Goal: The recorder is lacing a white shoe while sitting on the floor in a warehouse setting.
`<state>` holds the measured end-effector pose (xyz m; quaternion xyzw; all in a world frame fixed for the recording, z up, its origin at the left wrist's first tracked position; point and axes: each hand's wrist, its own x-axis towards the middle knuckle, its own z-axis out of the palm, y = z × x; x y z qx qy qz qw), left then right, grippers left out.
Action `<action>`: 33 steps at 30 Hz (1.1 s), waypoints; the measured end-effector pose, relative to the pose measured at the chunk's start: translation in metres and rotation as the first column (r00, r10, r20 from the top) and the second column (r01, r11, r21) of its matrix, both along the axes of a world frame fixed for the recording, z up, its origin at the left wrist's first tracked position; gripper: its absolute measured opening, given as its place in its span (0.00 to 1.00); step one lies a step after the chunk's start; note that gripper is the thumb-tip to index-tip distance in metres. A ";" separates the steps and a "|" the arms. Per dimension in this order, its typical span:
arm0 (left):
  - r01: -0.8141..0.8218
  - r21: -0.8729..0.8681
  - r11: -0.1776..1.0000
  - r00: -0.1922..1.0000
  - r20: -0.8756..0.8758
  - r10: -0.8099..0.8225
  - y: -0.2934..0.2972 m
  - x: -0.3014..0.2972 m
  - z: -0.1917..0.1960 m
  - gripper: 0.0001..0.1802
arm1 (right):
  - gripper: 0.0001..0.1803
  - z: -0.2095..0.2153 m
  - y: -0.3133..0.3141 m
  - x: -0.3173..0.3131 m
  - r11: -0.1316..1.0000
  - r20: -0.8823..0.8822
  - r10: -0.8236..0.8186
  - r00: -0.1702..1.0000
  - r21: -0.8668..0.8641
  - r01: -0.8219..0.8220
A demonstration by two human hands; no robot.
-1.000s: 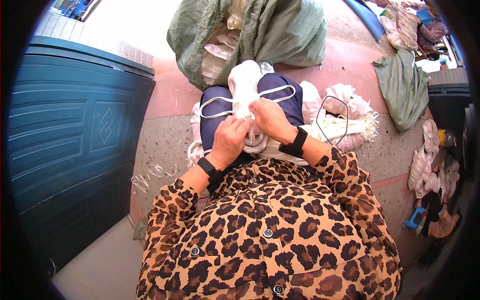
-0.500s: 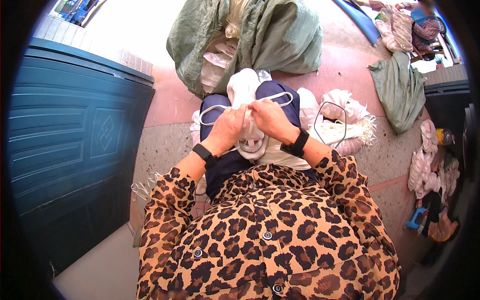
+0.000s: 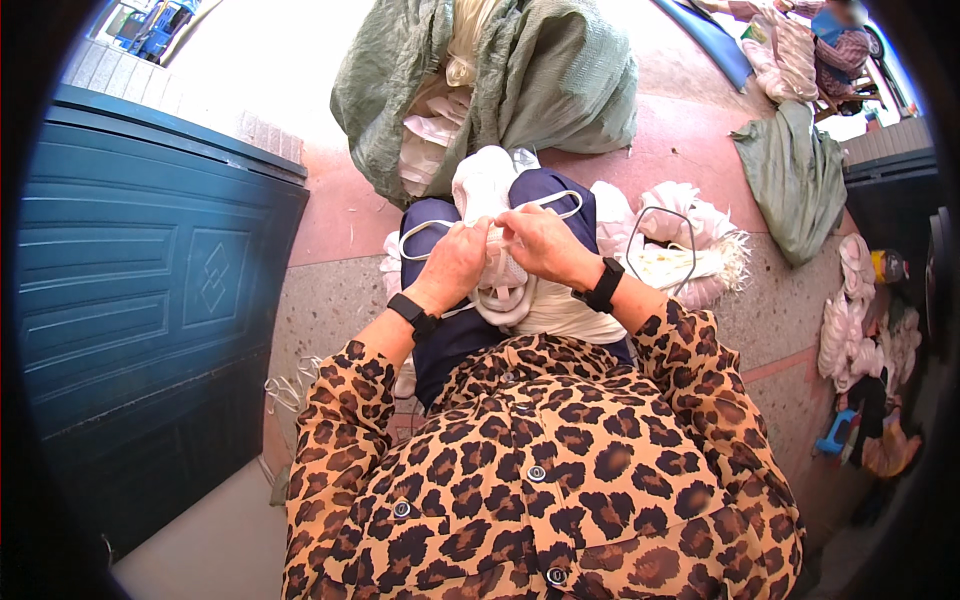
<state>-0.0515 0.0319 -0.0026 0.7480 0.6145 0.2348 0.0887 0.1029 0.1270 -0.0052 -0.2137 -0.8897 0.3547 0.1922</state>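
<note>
A white shoe [image 3: 484, 178] lies between my knees, its toe pointing away from me and its opening close to my lap. Over its middle my left hand [image 3: 457, 262] and my right hand [image 3: 545, 243] meet, fingertips pinched together. Both pinch a white shoelace [image 3: 401, 240], which loops out to the left and, past the right hand, up to the right over my thighs. My fingers partly hide the lacing beneath. A bundle of long white laces [image 3: 565, 315] spreads across my lap under the shoe.
A large green woven sack [image 3: 570, 80] with white shoes stands just ahead. White shoes [image 3: 690, 215] and lace bundles lie to the right by a dark wire frame [image 3: 632, 245]. A flat green sack [image 3: 795, 185] is farther right. Blue doors [image 3: 150, 270] flank my left; another person [image 3: 840, 50] sits far right.
Both hands stay pinched on the shoelace over the shoe, with only slight finger movement. My right wrist has shifted a little to the right. The whole view has tilted slightly.
</note>
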 end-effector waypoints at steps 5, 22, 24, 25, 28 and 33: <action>-0.087 -0.024 0.996 0.956 -0.283 0.076 -0.018 -0.025 0.027 0.04 | 0.14 -0.006 0.023 0.003 0.964 0.026 -0.076 0.997 0.259 0.067; -0.143 -0.215 0.966 -0.335 0.929 0.157 -0.041 -0.065 0.068 0.04 | 0.07 -0.013 0.035 -0.011 0.865 0.316 -0.173 0.933 0.502 -0.010; -0.208 -0.095 0.974 -0.403 0.915 0.003 -0.052 -0.096 0.102 0.07 | 0.06 -0.017 0.036 -0.008 0.895 0.157 -0.295 0.943 0.392 0.215; -0.229 -0.097 0.969 -0.429 0.903 -0.011 -0.063 -0.113 0.119 0.08 | 0.06 -0.018 0.033 -0.008 0.897 0.157 -0.295 0.942 0.385 0.217; -0.283 -0.202 0.938 -0.295 0.948 0.115 -0.100 -0.152 0.142 0.06 | 0.09 -0.021 0.017 -0.014 0.966 0.206 -0.248 0.947 0.122 0.226; -0.400 -0.353 0.846 -0.247 0.930 0.272 -0.130 -0.175 0.158 0.09 | 0.11 -0.025 0.005 -0.008 0.974 0.140 -0.216 0.966 -0.043 0.224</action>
